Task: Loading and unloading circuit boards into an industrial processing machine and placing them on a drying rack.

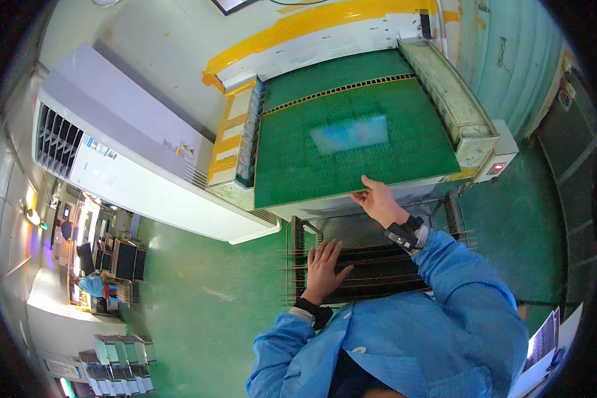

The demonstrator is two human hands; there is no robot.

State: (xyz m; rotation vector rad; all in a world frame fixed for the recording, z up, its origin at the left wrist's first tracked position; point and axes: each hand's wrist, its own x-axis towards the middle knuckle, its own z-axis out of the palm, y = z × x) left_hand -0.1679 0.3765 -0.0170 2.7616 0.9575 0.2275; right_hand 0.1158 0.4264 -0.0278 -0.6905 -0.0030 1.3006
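Observation:
A large green circuit board panel [292,156] lies flat on a machine's bed between two side rails, a bright reflection on its surface. My right hand [381,202] is closed on its near edge, one fingertip on top and others at the rim. Below the machine stands a dark slotted rack [378,272] with several thin panels in it, seen edge-on. My left hand [322,270] rests with spread fingers over the rack's left part, holding nothing. Both wrists wear dark bands.
A row of dark slots [338,90] crosses the bed beyond the panel. The right rail [444,93] ends beside a switch box with a lit red switch [497,168]. A white air conditioner [139,152] stands left. Far left, a person in blue [93,285] is near racks.

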